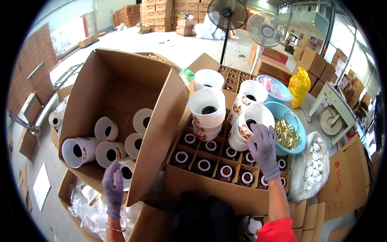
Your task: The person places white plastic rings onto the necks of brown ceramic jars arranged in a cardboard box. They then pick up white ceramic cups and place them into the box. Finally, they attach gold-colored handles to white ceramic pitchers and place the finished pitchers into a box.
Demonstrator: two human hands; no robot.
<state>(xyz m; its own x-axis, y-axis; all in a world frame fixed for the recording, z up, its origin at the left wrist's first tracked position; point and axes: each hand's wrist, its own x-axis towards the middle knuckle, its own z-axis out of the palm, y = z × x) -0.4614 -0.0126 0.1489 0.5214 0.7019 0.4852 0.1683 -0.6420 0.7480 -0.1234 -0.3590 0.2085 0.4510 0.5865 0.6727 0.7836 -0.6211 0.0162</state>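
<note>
My left hand [113, 188], in a lavender-grey glove, is at the near edge of a tilted cardboard box [117, 80]. Its fingers are apart beside a white tub [128, 166] with a dark centre; a firm hold does not show. Several similar tubs with brown prints, such as one white tub [107, 154], lie on their sides in that box. My right hand [264, 149], gloved alike, grips the near side and rim of the top white tub [256, 115] in a stack. The stack stands on bottles with white-ringed tops [226, 172] in a divided carton [217, 189].
More stacked tubs [207, 103] stand on the carton's left. To the right are a blue basin [300, 129] of gold-coloured pieces, another blue basin [278, 94] and a clear bag of white pieces [312, 173]. Two fans [227, 14] stand beyond. Plastic wrapping [86, 207] lies below the tilted box.
</note>
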